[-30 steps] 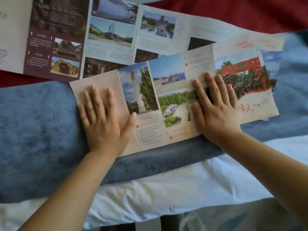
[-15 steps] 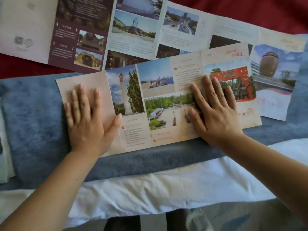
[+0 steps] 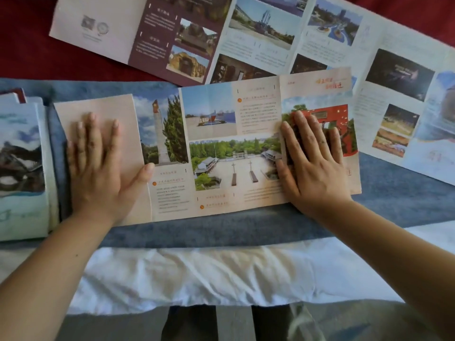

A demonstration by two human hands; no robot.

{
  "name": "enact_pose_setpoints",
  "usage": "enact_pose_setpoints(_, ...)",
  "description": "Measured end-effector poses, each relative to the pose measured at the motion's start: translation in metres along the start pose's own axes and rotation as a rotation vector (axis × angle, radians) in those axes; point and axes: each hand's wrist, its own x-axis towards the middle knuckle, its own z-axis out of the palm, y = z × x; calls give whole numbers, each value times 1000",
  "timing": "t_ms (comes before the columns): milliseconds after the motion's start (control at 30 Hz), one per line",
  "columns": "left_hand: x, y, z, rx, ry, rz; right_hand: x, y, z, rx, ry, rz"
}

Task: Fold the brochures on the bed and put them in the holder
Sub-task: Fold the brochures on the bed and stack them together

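A long unfolded brochure (image 3: 211, 148) with landscape photos lies flat on the blue blanket (image 3: 221, 230). My left hand (image 3: 101, 168) presses flat on its plain pink left panel, fingers straight and spread. My right hand (image 3: 312, 161) presses flat on its right panel over the red gate picture. A second, larger brochure (image 3: 258, 38) lies unfolded behind it, partly under its top edge. At the far left edge stand folded brochures (image 3: 22, 163) stacked together; I cannot tell whether a holder encloses them.
A dark red cover (image 3: 29, 60) spreads behind the blue blanket. A crumpled white sheet (image 3: 209, 274) hangs over the bed's near edge. Below it are my dark trouser legs (image 3: 192, 323) and the floor.
The view has shifted so the brochure sits more level and the folded stack at the left has come into sight. My right hand has slid right onto the red gate panel. Both hands stay flat.
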Motion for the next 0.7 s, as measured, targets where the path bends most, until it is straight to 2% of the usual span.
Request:
enact_pose_setpoints(233,0,-1,4,0,70,39,8,-43,3,45,-63,134)
enact_pose_setpoints(500,0,-3,1,-34,45,31,32,-112,12,53,-52,56)
enact_pose_setpoints(700,0,-2,-4,-107,54,44,33,-110,8,21,-37,122)
